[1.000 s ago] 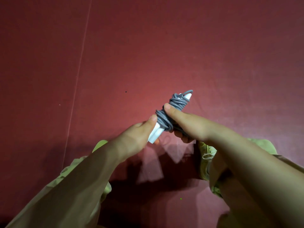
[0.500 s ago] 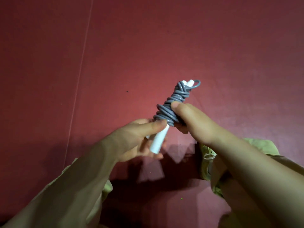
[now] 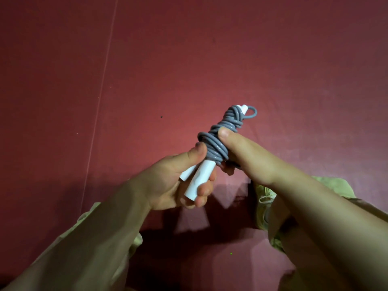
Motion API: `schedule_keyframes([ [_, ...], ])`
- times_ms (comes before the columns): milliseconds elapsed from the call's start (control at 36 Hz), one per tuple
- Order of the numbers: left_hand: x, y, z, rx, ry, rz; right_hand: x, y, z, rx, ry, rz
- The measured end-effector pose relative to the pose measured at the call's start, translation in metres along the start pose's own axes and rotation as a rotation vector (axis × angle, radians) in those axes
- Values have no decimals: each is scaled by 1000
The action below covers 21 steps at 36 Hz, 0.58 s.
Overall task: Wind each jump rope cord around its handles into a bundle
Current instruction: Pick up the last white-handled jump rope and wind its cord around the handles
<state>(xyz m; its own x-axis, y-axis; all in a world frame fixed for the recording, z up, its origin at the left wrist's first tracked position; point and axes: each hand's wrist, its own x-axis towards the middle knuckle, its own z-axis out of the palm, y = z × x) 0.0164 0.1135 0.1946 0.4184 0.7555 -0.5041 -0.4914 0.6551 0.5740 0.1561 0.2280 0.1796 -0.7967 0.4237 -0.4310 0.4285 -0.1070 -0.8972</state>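
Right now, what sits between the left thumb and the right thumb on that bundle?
In the head view, coils of grey cord wound around the white handles fill the stretch between the left hand and the right hand.

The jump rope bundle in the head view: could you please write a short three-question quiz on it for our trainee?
1. True or false: the grey cord is wound around the white handles.
2. Which hand holds the bare lower ends of the handles? A) left hand B) right hand
3. Fill in: a small loop of cord sticks out at the bundle's ____ end.

Key
1. True.
2. A. The left grip closes on the bare white ends; the right hand's thumb presses on the coils, fingers behind.
3. Far, top in the picture, above the red floor.
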Motion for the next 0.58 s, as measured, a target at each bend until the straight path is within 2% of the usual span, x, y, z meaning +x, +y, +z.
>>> schedule_keyframes([
  [139, 2, 1, 4, 197, 261, 39, 1, -5, 0, -3, 24, 120],
  [278, 7, 1, 8, 524, 438, 35, -1, -8, 3, -150, 41, 106],
  [583, 17, -12, -6, 858, 673, 73, -4, -10, 6, -164, 20, 303],
])
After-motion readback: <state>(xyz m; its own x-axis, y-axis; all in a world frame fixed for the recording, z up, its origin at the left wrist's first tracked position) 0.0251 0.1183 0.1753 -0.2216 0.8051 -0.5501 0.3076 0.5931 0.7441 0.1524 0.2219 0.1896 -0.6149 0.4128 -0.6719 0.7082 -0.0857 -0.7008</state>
